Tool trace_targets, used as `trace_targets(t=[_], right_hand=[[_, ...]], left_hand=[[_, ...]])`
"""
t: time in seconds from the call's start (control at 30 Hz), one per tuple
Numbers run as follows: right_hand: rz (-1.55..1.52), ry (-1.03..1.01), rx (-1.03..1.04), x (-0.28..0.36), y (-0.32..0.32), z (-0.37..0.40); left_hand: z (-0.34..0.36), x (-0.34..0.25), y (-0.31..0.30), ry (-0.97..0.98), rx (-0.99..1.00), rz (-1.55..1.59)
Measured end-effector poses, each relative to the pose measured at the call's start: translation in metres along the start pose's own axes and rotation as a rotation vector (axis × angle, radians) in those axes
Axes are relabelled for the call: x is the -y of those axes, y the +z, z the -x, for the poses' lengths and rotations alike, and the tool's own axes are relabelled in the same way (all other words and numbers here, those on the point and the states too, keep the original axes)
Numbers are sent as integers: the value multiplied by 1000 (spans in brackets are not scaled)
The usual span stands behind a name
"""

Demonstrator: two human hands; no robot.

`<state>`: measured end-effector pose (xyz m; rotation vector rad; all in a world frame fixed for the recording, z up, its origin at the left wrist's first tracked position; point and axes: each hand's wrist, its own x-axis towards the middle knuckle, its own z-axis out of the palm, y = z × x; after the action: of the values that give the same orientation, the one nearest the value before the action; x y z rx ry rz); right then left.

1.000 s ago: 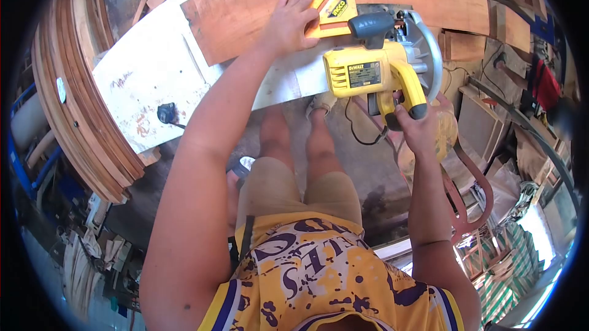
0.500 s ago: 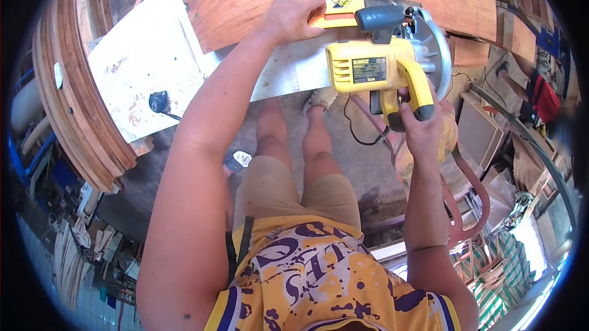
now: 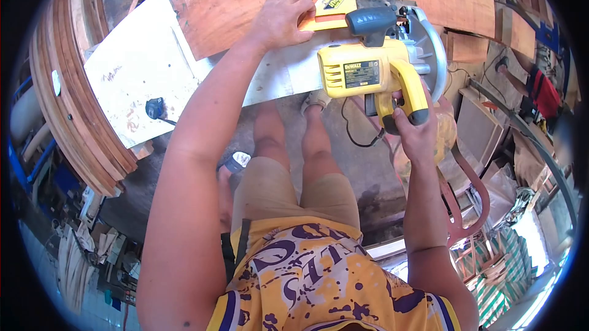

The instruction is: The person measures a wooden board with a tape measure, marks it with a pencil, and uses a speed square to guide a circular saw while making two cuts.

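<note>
My left hand (image 3: 279, 19) lies over a reddish wooden board (image 3: 215, 12), fingers reaching forward. Its thumb and index finger bear on the near left side of a yellow triangular speed square (image 3: 325, 0), which rests on the board. In my right hand (image 3: 417, 125) is the rear handle of a yellow DeWalt circular saw (image 3: 359, 70), fingers wrapped round it. The saw sits at the board's near edge, just right of the square, with its dark front handle up. Its blade and the cut line are hidden from me.
A white work surface (image 3: 132, 79) under the board carries a small black tape measure (image 3: 154, 107). Stacked curved planks (image 3: 67, 98) stand at left. The saw's black cord (image 3: 359, 144) hangs below it. A person in red and black (image 3: 545, 95) is at far right.
The board, the speed square, my left hand and the saw all appear slightly further left, partly because the view has shifted. Both hands keep their holds.
</note>
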<state>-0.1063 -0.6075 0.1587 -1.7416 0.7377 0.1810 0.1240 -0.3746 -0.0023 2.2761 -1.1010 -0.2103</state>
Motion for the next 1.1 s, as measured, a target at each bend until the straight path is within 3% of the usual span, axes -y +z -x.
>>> trace_targets(t=[0.13,0.2,0.33,0.73,0.8,0.9,1.1], right_hand=[[13,-30,-2,-6,1,-1],[12,-21,-8,-7,2,0],[35,-23,-22,-7,2,0],[10,5,-20,-6,2,2],[24,12,-26,-5,2,3],[41,0,-19,-10,1,4],[24,-23,-4,-13,-1,5]], left_hand=[[0,4,1,8,15,-60],[-5,5,0,-27,142,-15],[-6,1,-4,-74,206,-9],[8,12,14,32,38,8],[8,7,15,-54,-64,9],[10,2,13,-97,10,-140],[12,3,12,-53,-105,-57]])
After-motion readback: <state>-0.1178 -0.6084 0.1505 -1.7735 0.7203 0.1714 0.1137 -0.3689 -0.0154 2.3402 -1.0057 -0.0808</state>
